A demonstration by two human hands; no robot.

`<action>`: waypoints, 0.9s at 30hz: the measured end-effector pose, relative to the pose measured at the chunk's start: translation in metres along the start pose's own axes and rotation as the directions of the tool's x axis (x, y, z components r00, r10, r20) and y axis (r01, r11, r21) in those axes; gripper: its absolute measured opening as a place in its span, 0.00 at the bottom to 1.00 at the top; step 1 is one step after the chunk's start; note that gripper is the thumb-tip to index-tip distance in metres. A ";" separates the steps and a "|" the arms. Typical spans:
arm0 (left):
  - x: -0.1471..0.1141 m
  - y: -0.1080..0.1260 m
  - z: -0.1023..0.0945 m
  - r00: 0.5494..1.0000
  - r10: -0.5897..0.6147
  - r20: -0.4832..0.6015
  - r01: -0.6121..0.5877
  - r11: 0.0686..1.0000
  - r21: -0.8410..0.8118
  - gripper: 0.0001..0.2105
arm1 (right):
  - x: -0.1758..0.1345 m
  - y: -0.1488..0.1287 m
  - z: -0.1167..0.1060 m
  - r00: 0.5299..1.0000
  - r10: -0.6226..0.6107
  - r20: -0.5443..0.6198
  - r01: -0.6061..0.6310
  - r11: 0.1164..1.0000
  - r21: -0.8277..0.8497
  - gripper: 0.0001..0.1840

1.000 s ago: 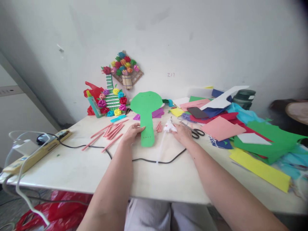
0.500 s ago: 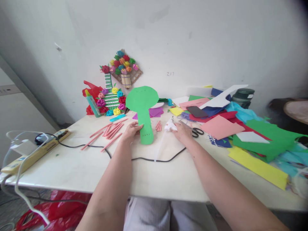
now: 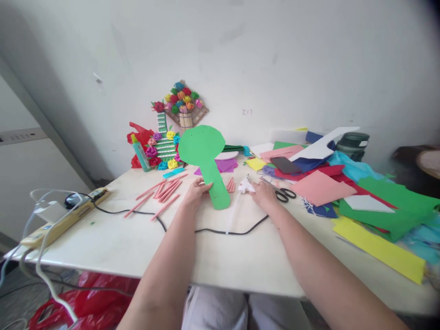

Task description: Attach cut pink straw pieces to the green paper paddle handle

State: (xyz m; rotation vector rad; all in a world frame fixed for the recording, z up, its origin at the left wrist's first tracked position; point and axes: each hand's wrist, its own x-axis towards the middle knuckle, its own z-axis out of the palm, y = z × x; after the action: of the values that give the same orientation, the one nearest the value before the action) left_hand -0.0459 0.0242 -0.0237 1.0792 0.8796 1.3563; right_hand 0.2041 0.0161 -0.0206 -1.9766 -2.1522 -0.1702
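My left hand (image 3: 197,192) pinches the edge of a green paper cutout (image 3: 202,149) with a rounded top and a long stem, held upright and tilted above the table. In my right hand (image 3: 265,196) is the handle side of a white glue gun (image 3: 245,184); the fingers are partly hidden. A clear glue stick (image 3: 233,213) sticks out of the gun toward me. Between the cutout and the gun lie short pink paper rolls (image 3: 231,184). Longer pink rolls (image 3: 169,191) are spread left of my left hand. Black-handled scissors (image 3: 286,195) rest just right of my right hand.
A yellow power strip (image 3: 68,220) with cables sits at the left; a black cord (image 3: 247,233) crosses the table. Flower decorations (image 3: 167,149) and a green glue bottle (image 3: 141,155) stand at the back left. Coloured sheets (image 3: 323,188), a phone (image 3: 286,165) and a dark jar (image 3: 353,145) are on the right.
The green cutout has tilted, its stem swinging to the right. My right hand stays at the glue gun. The whole view has shifted slightly.
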 end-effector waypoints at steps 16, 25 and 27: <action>-0.001 0.009 0.011 0.972 0.134 -0.192 -0.159 0.980 -0.121 0.21 | -0.018 -0.014 -0.024 0.935 -0.049 -0.350 0.101 0.986 0.131 0.21; -0.006 0.004 0.042 0.988 0.072 -0.139 -0.099 0.974 -0.201 0.21 | -0.009 -0.043 -0.011 0.992 0.059 -0.109 0.091 0.252 0.963 0.22; -0.008 0.003 0.048 0.990 0.070 -0.119 -0.094 0.975 -0.203 0.21 | -0.009 -0.046 -0.012 0.998 0.063 -0.025 0.022 0.048 0.999 0.20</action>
State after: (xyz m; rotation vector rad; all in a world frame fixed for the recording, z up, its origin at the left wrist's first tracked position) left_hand -0.0014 0.0123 -0.0073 0.8927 0.7603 1.5536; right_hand 0.1600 0.0007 -0.0080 -0.9894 -1.3076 1.0428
